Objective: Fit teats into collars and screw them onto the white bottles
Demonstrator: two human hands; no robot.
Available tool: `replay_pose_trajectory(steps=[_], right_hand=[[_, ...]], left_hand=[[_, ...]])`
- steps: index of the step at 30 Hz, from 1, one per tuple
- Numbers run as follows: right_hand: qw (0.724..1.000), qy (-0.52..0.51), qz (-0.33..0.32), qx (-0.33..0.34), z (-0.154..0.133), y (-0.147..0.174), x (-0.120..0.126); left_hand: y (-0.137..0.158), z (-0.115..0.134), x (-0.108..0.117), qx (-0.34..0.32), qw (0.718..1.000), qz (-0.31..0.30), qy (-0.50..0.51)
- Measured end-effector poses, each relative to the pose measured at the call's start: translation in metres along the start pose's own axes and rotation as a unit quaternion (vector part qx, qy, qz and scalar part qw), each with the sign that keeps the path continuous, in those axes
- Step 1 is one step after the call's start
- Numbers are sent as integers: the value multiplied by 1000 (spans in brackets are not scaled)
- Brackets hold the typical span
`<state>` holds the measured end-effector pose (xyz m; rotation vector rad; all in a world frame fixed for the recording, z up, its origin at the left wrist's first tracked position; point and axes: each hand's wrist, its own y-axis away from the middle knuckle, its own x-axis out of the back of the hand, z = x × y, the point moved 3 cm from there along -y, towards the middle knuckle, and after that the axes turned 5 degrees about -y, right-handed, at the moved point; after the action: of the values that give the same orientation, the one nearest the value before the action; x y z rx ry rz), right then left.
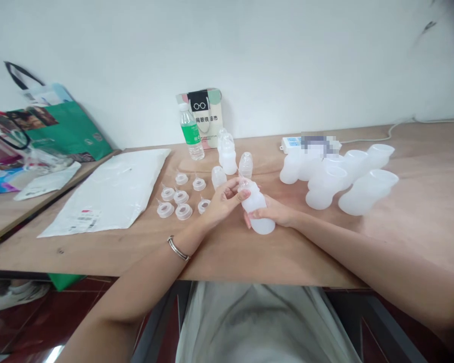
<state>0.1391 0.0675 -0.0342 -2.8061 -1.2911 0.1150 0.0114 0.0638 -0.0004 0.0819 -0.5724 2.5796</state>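
A white translucent baby bottle (263,226) tilts between my two hands, low over the wooden table. Round its lower body, my right hand (274,212) is closed. My left hand (229,196) grips the collar at its top end, with fingers and thumb on either side. Left of my left hand lie several clear bottle collars with nipples (181,197). Just behind the hands stand clear domed caps (245,165) and a closed baby bottle (227,156). To the right, several open bottle bodies (369,194) without tops stand in a group.
On the left is a white plastic mailer (109,191). At the wall stand a water bottle (191,133) and a paper bag (210,113). A white box (291,144) with a cable sits behind the bottle bodies. A green shopping bag (75,131) rests far left.
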Motion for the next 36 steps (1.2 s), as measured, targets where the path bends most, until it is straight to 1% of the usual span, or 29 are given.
replay_pose_trajectory(steps=[2, 3, 4, 5, 7, 8, 9, 10, 11, 14, 16, 17, 19, 20, 23, 25, 27, 28, 29, 31, 32, 33, 34, 36], right_hand=[[999, 9, 33, 3, 0, -1, -2], [999, 3, 49, 7, -1, -1, -2], [998, -8, 63, 10, -1, -1, -3], [997, -18, 74, 13, -1, -1, -4], [996, -24, 85, 17, -2, -1, -5], [996, -19, 87, 16, -2, -1, -6], [996, -11, 88, 14, -3, -1, -6], [996, -3, 89, 13, -3, -1, -6], [996, 4, 90, 13, -3, -1, -7], [996, 16, 84, 18, -3, -1, -7], [996, 15, 80, 21, -2, -1, -7], [997, 11, 78, 20, -2, -1, -7], [997, 0, 72, 19, -1, -1, -7], [997, -5, 69, 19, -1, -1, -7], [998, -3, 62, 21, -2, -2, -7], [998, 6, 68, 17, -1, -2, -7], [997, 9, 74, 11, 0, -3, -6], [997, 8, 76, 9, 0, -3, -6], [997, 6, 78, 7, 0, -3, -7], [996, 3, 84, -1, -1, -2, -8], [996, 1, 89, -6, -2, -2, -8], [996, 1, 94, -11, -3, -2, -9], [995, 0, 98, -15, -4, -1, -10], [995, 2, 102, -17, -6, -1, -11]], left_hand=[[0, 1, 1, -20, 999, 19, -22], [0, 2, 3, -42, 997, 47, -42], [1, 5, 8, -70, 991, 90, -69], [2, 9, 15, -101, 979, 146, -99], [3, 17, 33, -150, 940, 258, -166], [3, 19, 42, -159, 920, 296, -201], [3, 20, 50, -158, 903, 319, -241], [2, 19, 56, -150, 889, 324, -286], [0, 17, 61, -135, 877, 315, -336], [-5, 1, 67, -70, 843, 242, -476], [-7, -10, 66, -27, 828, 196, -525], [-7, -14, 65, -13, 825, 185, -533], [-7, -14, 65, -17, 829, 195, -523], [-7, -10, 64, -35, 832, 213, -510], [-1, 15, 60, -124, 830, 297, -456], [5, 33, 53, -182, 828, 345, -404], [10, 43, 44, -218, 834, 365, -352], [12, 44, 39, -224, 844, 353, -335], [11, 43, 34, -223, 861, 321, -325], [9, 35, 25, -211, 898, 219, -317], [7, 29, 22, -205, 911, 170, -315], [6, 24, 20, -199, 920, 134, -311], [5, 20, 20, -191, 926, 114, -306], [3, 14, 20, -166, 936, 99, -294]])
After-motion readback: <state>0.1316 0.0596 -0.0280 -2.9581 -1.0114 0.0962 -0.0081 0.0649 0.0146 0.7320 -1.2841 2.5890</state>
